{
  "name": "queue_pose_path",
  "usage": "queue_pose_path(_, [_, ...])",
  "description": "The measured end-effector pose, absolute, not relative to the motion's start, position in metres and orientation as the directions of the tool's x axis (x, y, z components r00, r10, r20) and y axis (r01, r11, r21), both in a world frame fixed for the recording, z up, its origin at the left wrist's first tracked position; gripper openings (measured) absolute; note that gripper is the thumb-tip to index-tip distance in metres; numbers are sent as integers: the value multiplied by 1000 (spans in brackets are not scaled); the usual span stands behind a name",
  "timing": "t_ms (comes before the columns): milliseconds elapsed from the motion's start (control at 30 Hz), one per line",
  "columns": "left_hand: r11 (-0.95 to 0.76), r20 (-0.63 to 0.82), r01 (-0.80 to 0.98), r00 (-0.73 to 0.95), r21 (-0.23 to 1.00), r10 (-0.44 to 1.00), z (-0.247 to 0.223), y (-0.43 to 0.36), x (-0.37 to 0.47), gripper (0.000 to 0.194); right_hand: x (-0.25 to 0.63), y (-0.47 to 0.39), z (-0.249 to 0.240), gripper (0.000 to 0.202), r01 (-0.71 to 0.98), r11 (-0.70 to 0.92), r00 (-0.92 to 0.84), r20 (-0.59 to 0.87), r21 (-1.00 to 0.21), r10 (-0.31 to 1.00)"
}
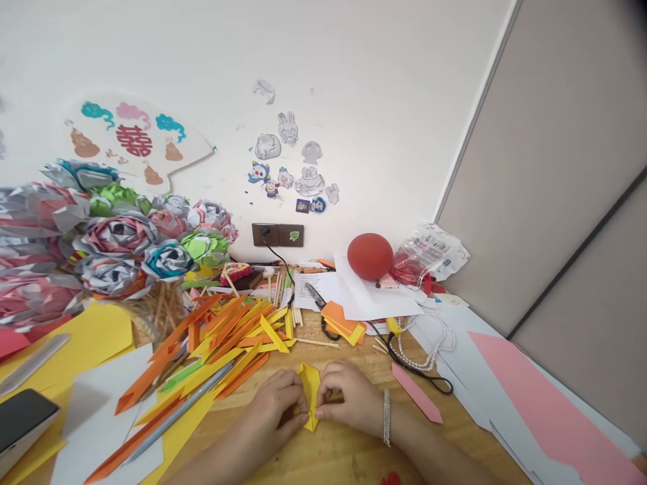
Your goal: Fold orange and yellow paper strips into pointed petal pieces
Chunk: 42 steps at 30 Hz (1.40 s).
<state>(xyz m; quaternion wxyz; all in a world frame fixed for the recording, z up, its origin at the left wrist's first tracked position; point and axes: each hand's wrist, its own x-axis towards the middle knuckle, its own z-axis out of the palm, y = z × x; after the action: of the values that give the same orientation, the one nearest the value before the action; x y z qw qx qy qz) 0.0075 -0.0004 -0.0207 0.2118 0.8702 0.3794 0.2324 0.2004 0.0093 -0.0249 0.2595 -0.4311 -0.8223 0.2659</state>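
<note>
A small folded piece of yellow paper [309,385] is held upright between my two hands, just above the wooden table [348,458]. My left hand [280,407] pinches its left side near the bottom, fingers curled. On the opposite edge, the thumb and fingers of my right hand [348,397] close on the paper's lower right part. A beaded bracelet [387,417] circles my right wrist. Left of my hands lies a heap of folded orange and yellow paper strips [227,343]. To the right is a pink paper strip [417,393] with pointed ends.
Paper flowers [121,236] crowd the left. A phone [25,421] and a grey pen [176,414] lie at front left. Behind my hands are scissors [316,296] and orange paper pieces [341,320]. A red balloon [370,256], pearl strings [429,347] and pink sheets [546,397] are right.
</note>
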Motion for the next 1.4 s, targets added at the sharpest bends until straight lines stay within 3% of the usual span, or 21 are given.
queue_pose_path(500, [-563,226,675,525,477,820,-14,-8,19,13,194,-1,-18,16,635,485,-441,232,-601,867])
queue_pose_path(833, [-514,188,699,492,498,850,-13,-8,20,9,190,-9,-23,34,712,470,-415,227,-522,881])
queue_pose_path(1400, [-520,195,695,494,497,847,-15,-6,19,7,195,-2,-20,13,665,452,-420,203,-595,884])
